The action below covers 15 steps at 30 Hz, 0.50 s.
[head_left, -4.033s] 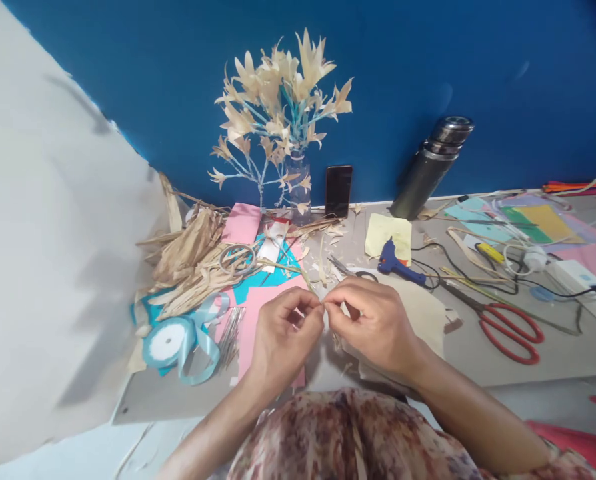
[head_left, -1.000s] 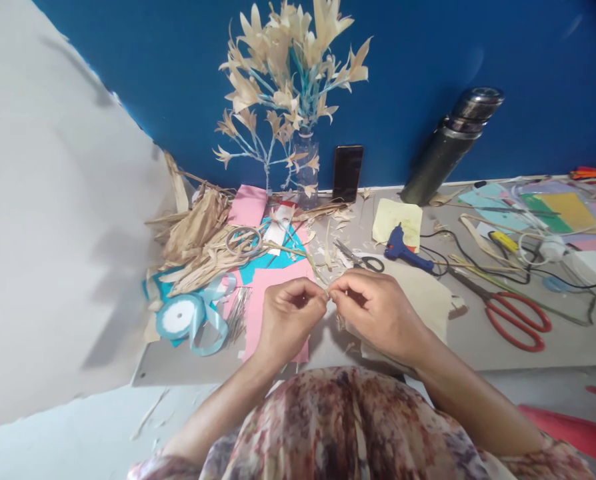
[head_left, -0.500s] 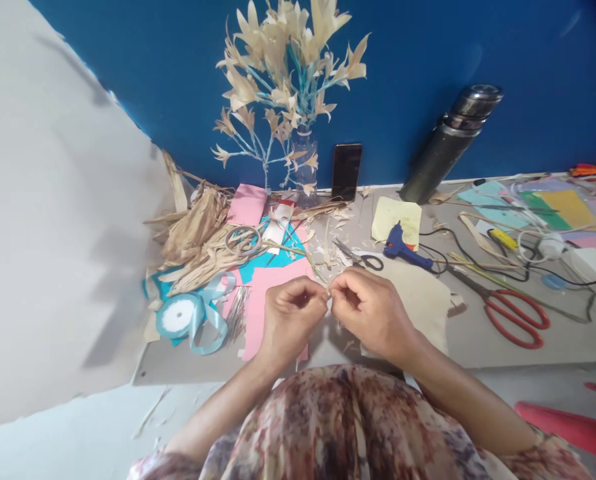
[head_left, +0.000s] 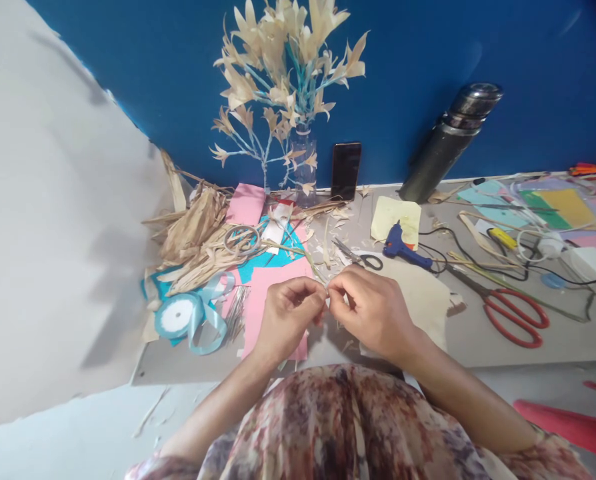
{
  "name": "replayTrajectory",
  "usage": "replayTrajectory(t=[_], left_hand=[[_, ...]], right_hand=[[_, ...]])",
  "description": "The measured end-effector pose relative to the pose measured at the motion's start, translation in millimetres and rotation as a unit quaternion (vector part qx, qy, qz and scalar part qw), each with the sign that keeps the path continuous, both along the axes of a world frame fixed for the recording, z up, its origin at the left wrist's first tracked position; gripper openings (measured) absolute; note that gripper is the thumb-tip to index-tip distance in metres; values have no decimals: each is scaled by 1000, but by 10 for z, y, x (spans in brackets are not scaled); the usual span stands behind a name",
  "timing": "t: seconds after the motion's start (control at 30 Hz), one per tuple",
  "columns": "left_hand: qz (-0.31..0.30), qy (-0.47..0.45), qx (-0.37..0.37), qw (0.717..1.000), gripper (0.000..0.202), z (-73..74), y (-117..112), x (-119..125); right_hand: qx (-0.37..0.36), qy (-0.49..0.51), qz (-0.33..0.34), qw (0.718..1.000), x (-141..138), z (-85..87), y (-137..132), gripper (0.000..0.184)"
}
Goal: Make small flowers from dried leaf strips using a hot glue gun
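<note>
Fingertip to fingertip, my left hand (head_left: 293, 310) and my right hand (head_left: 365, 303) meet above the front of the table. Both are closed in a pinch. Whatever lies between the fingertips is too small to make out. Under my left hand is a pink sheet (head_left: 255, 320); a cream sheet (head_left: 423, 300) extends from beneath my right hand. Just beyond the fingers lie small scissors (head_left: 358, 255) with dark handles and a thin greenish stalk (head_left: 313, 263). A blue glue gun (head_left: 405, 248) rests on a yellow paper (head_left: 395, 217) farther right.
Dried husks (head_left: 193, 233) pile up at the left, behind a roll of blue ribbon (head_left: 178, 315) and thin wires (head_left: 237, 313). Husk flowers (head_left: 288, 67), a phone (head_left: 346, 170) and a flask (head_left: 443, 147) stand by the blue wall. Red-handled scissors (head_left: 518, 317) and cords lie right.
My left fingers have shifted slightly, with the lower fingers now showing beneath the pinch. My right hand stays almost in place. The objects on the table have not moved.
</note>
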<state>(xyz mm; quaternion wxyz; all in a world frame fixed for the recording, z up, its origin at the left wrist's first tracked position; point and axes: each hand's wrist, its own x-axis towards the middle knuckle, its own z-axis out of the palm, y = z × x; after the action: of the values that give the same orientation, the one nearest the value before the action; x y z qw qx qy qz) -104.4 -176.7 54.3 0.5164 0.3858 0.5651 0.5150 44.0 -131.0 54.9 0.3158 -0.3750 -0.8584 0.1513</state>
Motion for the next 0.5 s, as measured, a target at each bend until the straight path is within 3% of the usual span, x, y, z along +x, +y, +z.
replayTrajectory(t=[0.23,0.5], left_hand=[[-4,48,-8,999,10,-17,12,-32],[-10,57,4,998,14,-23,-7,-25]], right_hand=[[55,-46,16,997,-24,-16,-26,21],[-5,-9,5,1000,-22,-27,-15,17]])
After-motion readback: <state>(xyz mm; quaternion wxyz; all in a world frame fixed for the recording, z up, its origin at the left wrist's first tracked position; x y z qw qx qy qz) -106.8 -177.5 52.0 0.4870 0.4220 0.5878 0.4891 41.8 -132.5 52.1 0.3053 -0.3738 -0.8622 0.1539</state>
